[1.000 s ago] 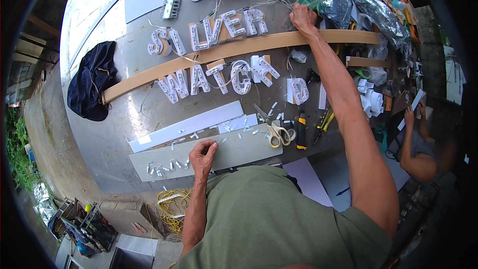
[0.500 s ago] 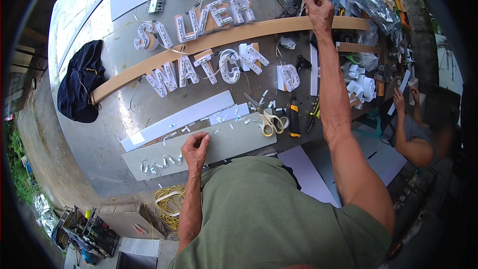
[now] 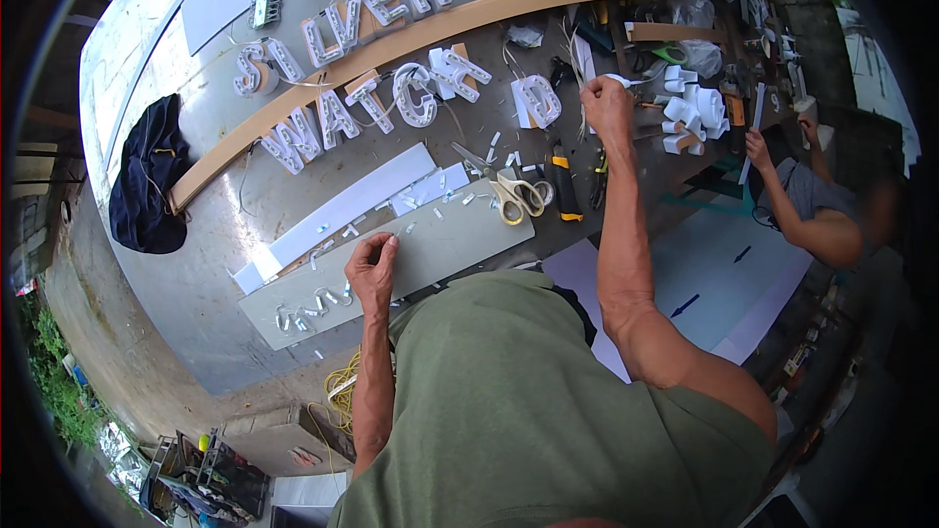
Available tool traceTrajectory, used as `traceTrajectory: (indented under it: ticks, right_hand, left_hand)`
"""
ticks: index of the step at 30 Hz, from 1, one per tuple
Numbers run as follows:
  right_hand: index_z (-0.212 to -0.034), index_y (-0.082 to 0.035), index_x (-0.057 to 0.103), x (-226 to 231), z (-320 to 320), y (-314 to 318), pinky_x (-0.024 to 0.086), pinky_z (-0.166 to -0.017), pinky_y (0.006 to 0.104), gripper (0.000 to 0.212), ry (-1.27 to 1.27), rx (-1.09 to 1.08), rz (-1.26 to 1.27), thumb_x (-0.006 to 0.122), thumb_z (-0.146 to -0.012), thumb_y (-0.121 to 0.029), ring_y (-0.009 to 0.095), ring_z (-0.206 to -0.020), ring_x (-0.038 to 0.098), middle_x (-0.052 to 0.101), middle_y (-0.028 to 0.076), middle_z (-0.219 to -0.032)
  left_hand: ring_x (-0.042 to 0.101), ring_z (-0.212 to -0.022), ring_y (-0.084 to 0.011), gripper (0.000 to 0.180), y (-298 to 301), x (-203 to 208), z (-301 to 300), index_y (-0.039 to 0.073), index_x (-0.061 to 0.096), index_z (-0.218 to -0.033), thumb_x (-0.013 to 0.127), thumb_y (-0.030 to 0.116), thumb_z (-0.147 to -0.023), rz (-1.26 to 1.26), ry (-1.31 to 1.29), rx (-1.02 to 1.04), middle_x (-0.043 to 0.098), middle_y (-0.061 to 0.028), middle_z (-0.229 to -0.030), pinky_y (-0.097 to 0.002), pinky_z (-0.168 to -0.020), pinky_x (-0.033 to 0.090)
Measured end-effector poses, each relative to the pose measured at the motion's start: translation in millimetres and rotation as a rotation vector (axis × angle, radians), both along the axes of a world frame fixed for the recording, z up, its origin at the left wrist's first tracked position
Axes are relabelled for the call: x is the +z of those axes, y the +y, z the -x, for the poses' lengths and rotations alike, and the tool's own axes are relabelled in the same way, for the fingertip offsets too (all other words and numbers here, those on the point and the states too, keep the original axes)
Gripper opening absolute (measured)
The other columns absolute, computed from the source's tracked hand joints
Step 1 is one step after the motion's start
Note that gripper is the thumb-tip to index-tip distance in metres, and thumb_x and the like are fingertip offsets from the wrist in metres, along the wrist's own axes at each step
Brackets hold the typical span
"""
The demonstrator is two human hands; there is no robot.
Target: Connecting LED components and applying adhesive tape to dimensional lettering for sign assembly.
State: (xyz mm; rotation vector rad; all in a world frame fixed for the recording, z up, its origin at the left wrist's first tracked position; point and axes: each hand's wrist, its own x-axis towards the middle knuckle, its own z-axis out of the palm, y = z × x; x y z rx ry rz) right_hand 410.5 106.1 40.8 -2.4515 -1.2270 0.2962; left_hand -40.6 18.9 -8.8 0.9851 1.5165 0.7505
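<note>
My right hand [image 3: 608,106] is closed on a bundle of thin wires [image 3: 575,64] that dangles from its fingertips over the right part of the metal worktable. Low over a grey strip [image 3: 445,259], my left hand [image 3: 371,272] has thumb and forefinger pinched together; what they hold, if anything, is too small to make out. Small LED modules on a looped wire [image 3: 311,311] lie on the strip beside that hand. Between my hands are cream-handled scissors [image 3: 516,198] and a yellow-black utility knife [image 3: 564,181]. A white sign letter with LEDs [image 3: 536,101] lies left of my right hand.
Rows of white LED sign letters [image 3: 419,93] flank a long tan strip [image 3: 440,36]. A dark cloth cap [image 3: 152,176] lies at left. Rolled white strips [image 3: 696,112] and clear plastic crowd the right side. At far right, another person [image 3: 807,191] holds a thin white strip [image 3: 753,127].
My right hand has come back toward me from the table's far side, bringing the wires along. My left hand stays over the grey strip. The whole view has shifted slightly.
</note>
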Motion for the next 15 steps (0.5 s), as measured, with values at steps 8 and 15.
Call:
traceTrajectory:
  ticks: [8, 15]
  right_hand:
    - [-0.085, 0.003, 0.072, -17, 19, -46, 0.055, -0.079, 0.049, 0.016, -0.073, -0.05, 0.095, 0.064, -0.081, -0.01, 0.045, -0.087, 0.07, 0.07, 0.028, -0.087]
    - [-0.092, 0.004, 0.075, -27, 4, -84, 0.057, -0.074, 0.0465, 0.017, 0.07, -0.081, 0.147, 0.072, -0.083, -0.01, 0.043, -0.077, 0.072, 0.07, 0.029, -0.081]
  left_hand:
    - [0.06, -0.078, -0.0069, 0.018, -1, 0, 1, 0.001, 0.075, -0.099, 0.078, 0.016, -0.09, -0.002, -0.003, -0.016, 0.071, -0.0003, -0.086, -0.023, -0.071, 0.048]
    - [0.058, -0.079, -0.0059, 0.02, 0, 5, -1, 0.001, 0.074, -0.101, 0.078, 0.018, -0.091, 0.014, -0.032, -0.016, 0.069, 0.0015, -0.087, -0.0212, -0.073, 0.046]
